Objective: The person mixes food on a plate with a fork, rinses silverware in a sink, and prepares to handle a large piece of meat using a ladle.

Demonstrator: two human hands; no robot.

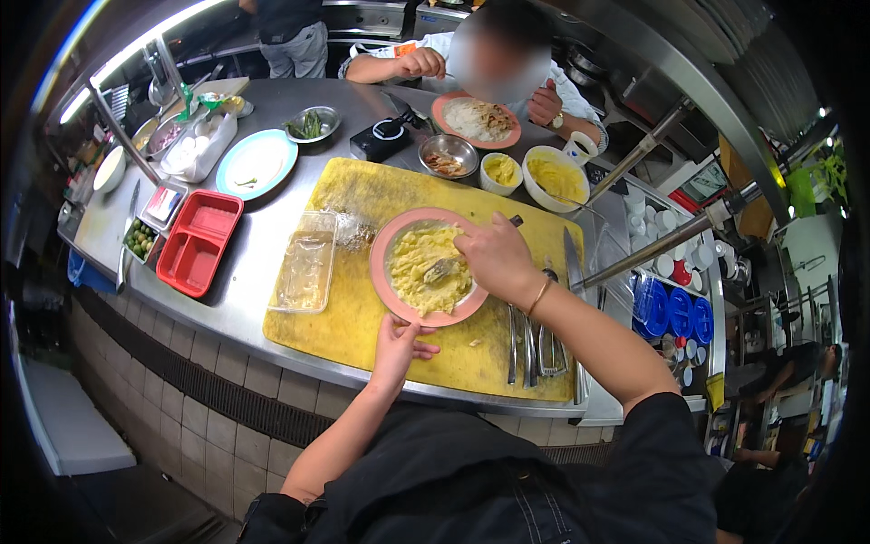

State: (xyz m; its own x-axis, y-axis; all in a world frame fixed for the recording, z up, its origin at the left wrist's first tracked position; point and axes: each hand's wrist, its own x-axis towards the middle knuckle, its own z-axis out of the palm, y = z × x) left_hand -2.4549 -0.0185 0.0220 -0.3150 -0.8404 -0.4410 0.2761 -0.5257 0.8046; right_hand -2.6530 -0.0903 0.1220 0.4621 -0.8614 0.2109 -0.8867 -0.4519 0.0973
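Observation:
A pink-rimmed plate [379, 262] rests on the yellow cutting board [435, 187] and holds a pale yellow mash [414, 262]. At the plate's near edge, my left hand [397, 347] grips the rim with the thumb on top and the fingers below. My right hand [499, 255] is closed around the handle of a metal utensil [443, 270]. Its head is sunk in the mash, so I cannot tell whether it is a fork or a spoon. Left of the plate lies a clear plastic container [304, 265], beside a crumpled clear plastic wrap [353, 228].
Metal utensils [529, 350] and a knife [572, 255] lie at the board's right. Beyond it stand a white bowl of yellow mash [556, 178], a small cup of it [501, 171] and a metal bowl [448, 155]. A person eats opposite. A red divided tray [199, 243] sits left.

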